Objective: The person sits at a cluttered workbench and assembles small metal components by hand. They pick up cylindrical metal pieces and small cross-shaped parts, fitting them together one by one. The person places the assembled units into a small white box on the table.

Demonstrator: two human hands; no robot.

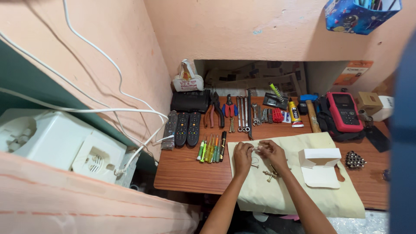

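Your forearms come up from the bottom edge onto a cream cloth sheet (pixel 281 190) spread over the brown wooden desk (pixel 186 173). Your left hand (pixel 242 157) and right hand (pixel 272 152) meet above the cloth, fingers of both pinched on a small clear plastic piece (pixel 257 148) held between them; too small to tell more. Just below your right hand, a few small brass-coloured metal keys (pixel 271 172) lie on the cloth. Right of them sits an open white cardboard box (pixel 320 167), and beyond it on bare wood a cluster of small shiny metal balls (pixel 354 160). Left of the cloth, a row of green and yellow screwdrivers (pixel 210 149) with a black marker alongside. Farther back: three black remote controls (pixel 182 128), red-handled pliers (pixel 229 106), steel spanners (pixel 243 113), a wooden-handled hammer (pixel 311 113) and a red handheld meter (pixel 345 112). At the wall, a black flat box (pixel 190 101) with a white plastic bag (pixel 188 79) behind it.
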